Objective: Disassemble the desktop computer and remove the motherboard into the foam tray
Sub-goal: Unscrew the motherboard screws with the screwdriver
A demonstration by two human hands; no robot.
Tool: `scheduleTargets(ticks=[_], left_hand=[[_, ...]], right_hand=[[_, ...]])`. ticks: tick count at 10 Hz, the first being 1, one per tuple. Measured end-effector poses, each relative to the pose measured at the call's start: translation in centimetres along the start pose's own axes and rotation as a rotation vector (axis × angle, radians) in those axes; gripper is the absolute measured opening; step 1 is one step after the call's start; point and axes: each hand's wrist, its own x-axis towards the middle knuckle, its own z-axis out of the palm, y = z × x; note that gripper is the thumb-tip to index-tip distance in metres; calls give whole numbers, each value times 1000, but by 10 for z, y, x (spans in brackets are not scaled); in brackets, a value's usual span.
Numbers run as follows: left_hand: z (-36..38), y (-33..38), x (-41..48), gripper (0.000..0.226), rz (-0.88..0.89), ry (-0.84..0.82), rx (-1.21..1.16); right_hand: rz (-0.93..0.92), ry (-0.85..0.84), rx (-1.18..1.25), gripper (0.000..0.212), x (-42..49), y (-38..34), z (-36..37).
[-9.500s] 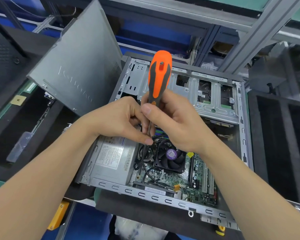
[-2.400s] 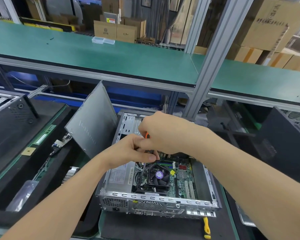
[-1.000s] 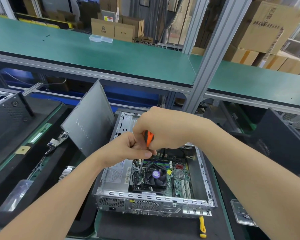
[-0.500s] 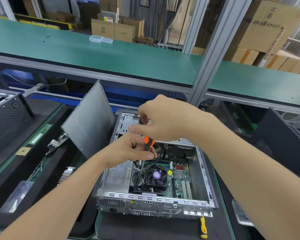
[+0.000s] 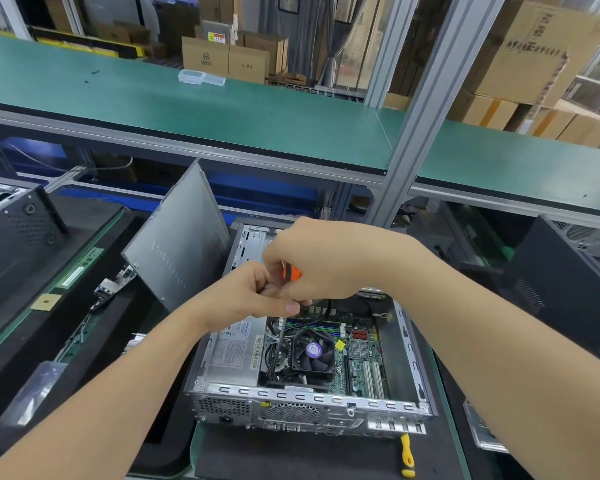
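hands meeting over an open desktop computer case (image 5: 312, 393), seen from above. right hand (image 5: 329, 261) sat on top, its fingers curled tight round the orange handle of a screwdriver (image 5: 290, 273). left hand (image 5: 250, 296) was just below and touching it, with fingers (image 5: 291, 308) pinched narrow on the top of the metal shaft to steady it. the screwdriver's long axis ran close to upright with a slight lean, handle up toward the camera and shaft dropping into the case. its tip reached the left edge of the black cpu cooler fan (image 5: 313, 351), between the fan and the silver power supply (image 5: 236, 351); the screw it met was too small to tell. the motherboard (image 5: 361, 355) lay flat on the case floor, directly beneath both hands, not yet lifted out. the left hand was nearer the tip and the right hand was placed to do the turning. likely step: loosening a cooler screw. a black foam tray (image 5: 14, 358) sat well to the left, beyond a grey side panel (image 5: 181, 244) leaning by the case.
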Motion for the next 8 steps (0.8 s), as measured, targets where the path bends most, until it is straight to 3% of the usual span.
scheduleTargets(ticks=[1,2,4,5,6,7,8], left_hand=[[3,4,-1,57,13,-24,39],[6,4,-2,40,-8,-25,69],[12,12,-2,25,39,-14,57],[9,12,-2,25,27,-16,87],[7,8,-2,48,-11,-21,106],[8,7,-2,39,-15,-6,110],[5,4,-1,40,12,-13,129]], right_hand=[[-23,-21,-21,30,2,4,-2],[-21,-19,-15,27,1,0,-1],[73,206,-39,45,-4,-10,4],[76,206,-11,54,-5,-10,1],[139,243,-60,62,-2,-14,6],[280,295,-31,61,4,-17,18],[217,281,39,50,9,-13,20]])
